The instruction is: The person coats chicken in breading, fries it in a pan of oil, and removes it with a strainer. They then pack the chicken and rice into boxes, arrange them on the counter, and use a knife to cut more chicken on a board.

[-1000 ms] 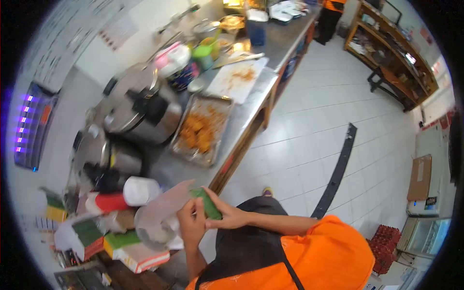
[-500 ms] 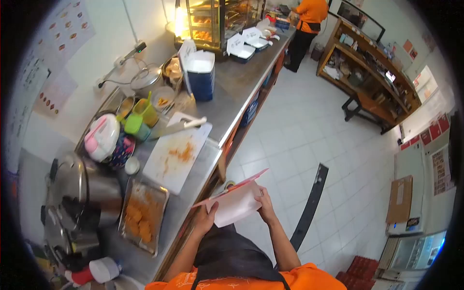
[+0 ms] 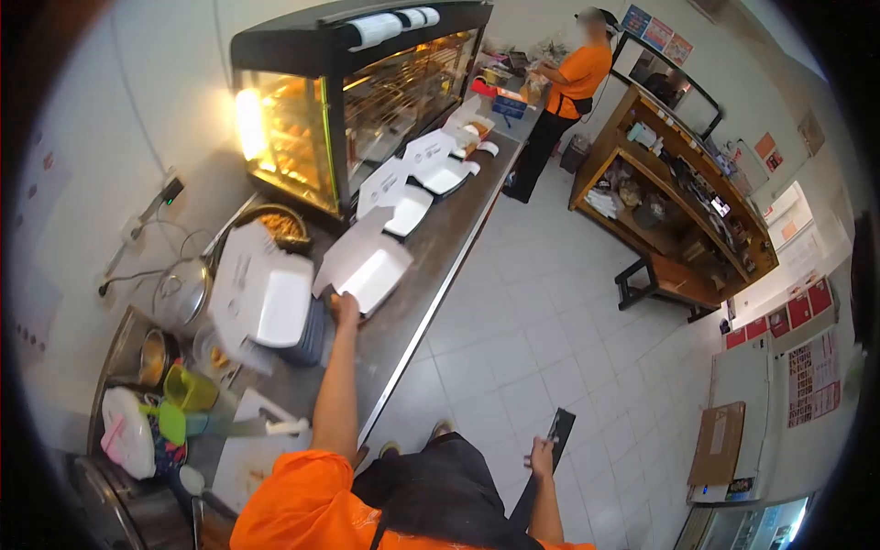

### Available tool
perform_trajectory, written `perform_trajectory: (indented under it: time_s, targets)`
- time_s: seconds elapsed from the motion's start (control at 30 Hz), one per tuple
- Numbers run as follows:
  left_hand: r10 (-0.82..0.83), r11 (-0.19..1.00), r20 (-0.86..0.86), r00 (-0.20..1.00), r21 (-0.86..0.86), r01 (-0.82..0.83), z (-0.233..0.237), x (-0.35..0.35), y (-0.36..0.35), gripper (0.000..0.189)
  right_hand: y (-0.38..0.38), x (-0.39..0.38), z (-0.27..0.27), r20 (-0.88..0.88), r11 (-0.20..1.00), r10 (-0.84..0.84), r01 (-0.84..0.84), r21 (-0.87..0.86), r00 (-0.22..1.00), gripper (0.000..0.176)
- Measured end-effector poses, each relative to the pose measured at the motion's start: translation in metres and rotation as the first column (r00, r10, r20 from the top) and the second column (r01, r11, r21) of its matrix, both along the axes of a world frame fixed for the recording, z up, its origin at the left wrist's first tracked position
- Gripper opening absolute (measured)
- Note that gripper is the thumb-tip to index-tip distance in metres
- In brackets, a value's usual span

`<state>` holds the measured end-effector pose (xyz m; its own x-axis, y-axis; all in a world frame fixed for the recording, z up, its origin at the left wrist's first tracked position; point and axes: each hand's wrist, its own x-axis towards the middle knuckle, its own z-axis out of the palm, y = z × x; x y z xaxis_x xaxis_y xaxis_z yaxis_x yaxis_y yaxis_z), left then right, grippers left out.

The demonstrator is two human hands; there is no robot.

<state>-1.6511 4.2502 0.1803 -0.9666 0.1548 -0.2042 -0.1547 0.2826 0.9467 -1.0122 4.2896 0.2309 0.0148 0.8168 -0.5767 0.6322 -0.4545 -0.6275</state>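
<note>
My left hand [image 3: 345, 309] is closed on the near edge of an open takeaway box [image 3: 374, 277], white inside with its lid raised, on the steel counter [image 3: 390, 353]. Left of it stands a stack of dark blue takeaway boxes [image 3: 284, 307], the top one open. Beyond my hand, another open box [image 3: 409, 213] and a further open box [image 3: 442, 174] line the counter. My right hand [image 3: 542, 452] hangs low at my side, fingers loosely bent and apart, with nothing visible in it. Behind it in view is a black strip [image 3: 562, 426].
A lit glass food warmer [image 3: 330, 119] stands along the wall. Nearer are a knife [image 3: 280, 424] on a white cutting board [image 3: 243, 463], green cups and a pot. A co-worker [image 3: 582, 78] stands at the counter's far end. A wooden bench [image 3: 678, 280] is across the floor.
The box I held in both hands is now on the counter, opened out, with my left hand on it. My right hand has let go and dropped to my side. My view has shifted along the counter.
</note>
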Motion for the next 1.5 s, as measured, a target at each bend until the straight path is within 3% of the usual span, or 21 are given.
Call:
perform_trajectory:
  time_s: [0.07, 0.17, 0.2, 0.3, 0.4, 0.5, 0.57, 0.6, 0.67, 0.73, 0.8, 0.87, 1.0, 1.13, 1.2, 1.23, 1.27, 1.3, 1.4, 1.47, 1.5]
  targets:
    - [0.129, 0.927, 0.228, 0.965, -0.372, -0.035, 0.002, -0.045, 0.029, 0.069, 0.033, -0.002, -0.018, 0.084, 0.994, 0.003, 0.006, -0.109, 0.996, 0.055]
    - [0.164, 0.955, -0.021, 0.986, -0.248, -0.164, 0.027, -0.051, 0.062, 0.079, 0.101, -0.024, -0.044, 0.064, 0.967, 0.036, -0.019, -0.253, 0.997, 0.054]
    - [0.161, 0.947, 0.139, 0.977, -0.300, -0.113, 0.055, -0.044, 0.072, 0.080, 0.130, -0.031, -0.056, 0.056, 0.963, 0.058, -0.042, -0.265, 0.997, 0.054]
    - [0.152, 0.890, 0.017, 0.988, -0.437, -0.129, 0.060, -0.029, 0.096, 0.083, 0.242, -0.081, -0.096, -0.048, 0.908, 0.075, -0.088, -0.411, 0.996, 0.052]
    - [0.080, 0.857, -0.043, 0.996, -0.507, -0.091, 0.048, -0.023, 0.101, 0.089, 0.359, -0.160, -0.122, -0.133, 0.893, 0.209, -0.244, -0.378, 0.969, 0.047]
    - [0.300, 0.724, 0.020, 0.954, -0.656, -0.214, 0.123, 0.008, 0.134, 0.082, 0.469, -0.264, -0.109, -0.120, 0.835, 0.452, -0.467, -0.291, 0.884, 0.033]
    - [0.096, 0.474, -0.219, 0.971, -0.848, -0.238, 0.184, 0.025, 0.161, 0.065, 0.525, -0.329, -0.095, -0.111, 0.797, 0.552, -0.562, -0.221, 0.827, 0.027]
    - [0.130, 0.466, -0.230, 0.964, -0.845, -0.264, 0.209, 0.025, 0.172, 0.065, 0.551, -0.358, -0.084, -0.123, 0.792, 0.576, -0.589, -0.159, 0.808, 0.024]
    - [-0.224, 0.609, -0.312, 0.923, -0.784, -0.117, 0.253, 0.012, 0.196, 0.047, 0.590, -0.408, -0.070, -0.137, 0.766, 0.624, -0.637, -0.088, 0.769, 0.021]
    - [-0.178, 0.885, -0.376, 0.909, -0.465, -0.019, 0.298, -0.025, 0.242, 0.036, 0.623, -0.443, -0.072, -0.217, 0.801, 0.572, -0.595, -0.056, 0.791, 0.020]
    - [-0.101, 0.988, -0.424, 0.900, -0.146, 0.042, 0.358, -0.056, 0.290, 0.025, 0.649, -0.464, -0.082, -0.226, 0.766, 0.613, -0.640, -0.063, 0.757, 0.023]
    - [0.032, 0.999, -0.706, 0.707, 0.027, -0.019, 0.390, -0.095, 0.326, 0.024, 0.671, -0.473, -0.090, -0.128, 0.652, 0.718, -0.726, -0.220, 0.684, 0.025]
    - [0.395, 0.912, -0.746, 0.536, 0.390, -0.129, 0.458, -0.139, 0.368, 0.051, 0.719, -0.446, -0.123, -0.093, 0.533, 0.763, -0.703, -0.471, 0.640, 0.034]
    - [0.503, 0.862, -0.736, 0.453, 0.461, -0.210, 0.484, -0.147, 0.383, 0.061, 0.731, -0.445, -0.106, 0.078, 0.541, 0.777, -0.600, -0.589, 0.624, 0.034]
    - [0.535, 0.845, -0.699, 0.475, 0.449, -0.290, 0.479, -0.148, 0.385, 0.056, 0.744, -0.448, -0.115, 0.055, 0.446, 0.836, -0.618, -0.647, 0.545, 0.033]
    - [0.577, 0.811, -0.752, 0.318, 0.484, -0.327, 0.472, -0.150, 0.391, 0.044, 0.749, -0.452, -0.125, 0.076, 0.427, 0.852, -0.602, -0.674, 0.519, 0.031]
    - [0.580, 0.806, -0.755, 0.306, 0.478, -0.348, 0.469, -0.152, 0.393, 0.044, 0.755, -0.456, -0.135, 0.062, 0.408, 0.860, -0.609, -0.680, 0.507, 0.032]
    - [0.427, 0.849, -0.891, 0.152, 0.337, -0.406, 0.470, -0.151, 0.396, 0.039, 0.760, -0.467, -0.138, 0.040, 0.396, 0.862, -0.622, -0.675, 0.505, 0.032]
    - [0.288, 0.857, -0.944, 0.163, 0.178, -0.483, 0.484, -0.148, 0.422, 0.030, 0.781, -0.502, -0.144, -0.029, 0.366, 0.870, -0.683, -0.632, 0.493, 0.034]
    - [0.489, 0.871, -0.715, 0.500, 0.367, -0.326, 0.489, -0.155, 0.436, 0.033, 0.792, -0.534, -0.145, -0.088, 0.340, 0.873, -0.729, -0.594, 0.479, 0.035]
    - [0.523, 0.852, -0.653, 0.549, 0.417, -0.316, 0.491, -0.156, 0.442, 0.022, 0.799, -0.551, -0.145, -0.118, 0.329, 0.873, -0.751, -0.573, 0.473, 0.036]
